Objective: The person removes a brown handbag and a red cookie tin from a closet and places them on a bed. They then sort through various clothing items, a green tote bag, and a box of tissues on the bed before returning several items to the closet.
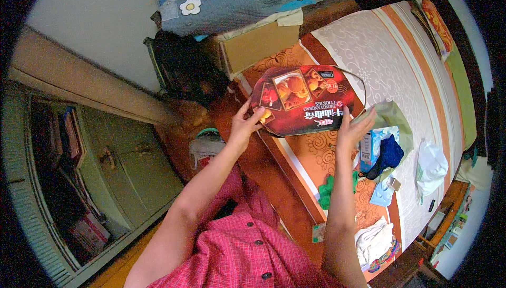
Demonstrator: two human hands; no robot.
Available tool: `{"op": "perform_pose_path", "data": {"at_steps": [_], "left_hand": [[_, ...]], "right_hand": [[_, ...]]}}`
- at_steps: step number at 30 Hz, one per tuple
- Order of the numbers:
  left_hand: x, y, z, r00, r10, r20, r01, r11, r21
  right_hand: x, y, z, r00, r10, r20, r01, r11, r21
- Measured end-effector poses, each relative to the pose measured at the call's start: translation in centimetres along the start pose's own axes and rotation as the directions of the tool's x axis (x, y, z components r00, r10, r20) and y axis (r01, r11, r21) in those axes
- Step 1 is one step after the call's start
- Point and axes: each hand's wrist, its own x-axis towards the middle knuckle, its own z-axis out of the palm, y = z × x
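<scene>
A dark red cookie tin with pictures of cookies and printed writing is held up in front of me, its lettering upside down from my side. A thin handle curves off its right end. My left hand grips the left end, thumb on top. At the right end, my right hand holds the near corner, with its thumb on the face and the other fingers spread outside. Just beyond that hand, a pale green bag lies on the bed with a blue-and-white box and a dark blue cloth.
The bed has an orange and beige striped cover. On it are a white plastic bag, a green cloth item, a light blue packet and folded white cloth. A cardboard box stands beyond. An open wardrobe is at left.
</scene>
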Motion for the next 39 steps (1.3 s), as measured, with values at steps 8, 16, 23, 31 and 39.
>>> {"op": "perform_pose_path", "data": {"at_steps": [8, 16, 23, 31, 39], "left_hand": [[-0.2, -1.7, 0.0, 0.978, 0.193, 0.073, -0.184, 0.976, -0.114], [1.4, -5.4, -0.8, 0.887, 0.46, -0.043, -0.454, 0.885, 0.099], [2.3, -4.9, -0.3, 0.884, 0.455, -0.108, -0.463, 0.884, -0.067], [2.6, -4.7, -0.6, 0.89, 0.447, -0.087, -0.454, 0.884, -0.109], [4.2, -4.8, -1.6, 0.981, -0.175, -0.084, 0.133, 0.922, -0.363]], "right_hand": [[-4.0, -12.2, 2.8, 0.595, -0.555, 0.581, 0.42, 0.831, 0.363], [-4.3, -14.3, 4.5, 0.567, -0.516, 0.642, 0.537, 0.822, 0.187], [-5.3, -14.7, 5.6, 0.517, -0.457, 0.724, 0.655, 0.756, 0.009], [-5.1, -15.4, 5.5, 0.503, -0.407, 0.762, 0.622, 0.783, 0.008], [-0.8, 6.5, 2.0, 0.806, 0.531, 0.262, -0.568, 0.817, 0.094]]}}
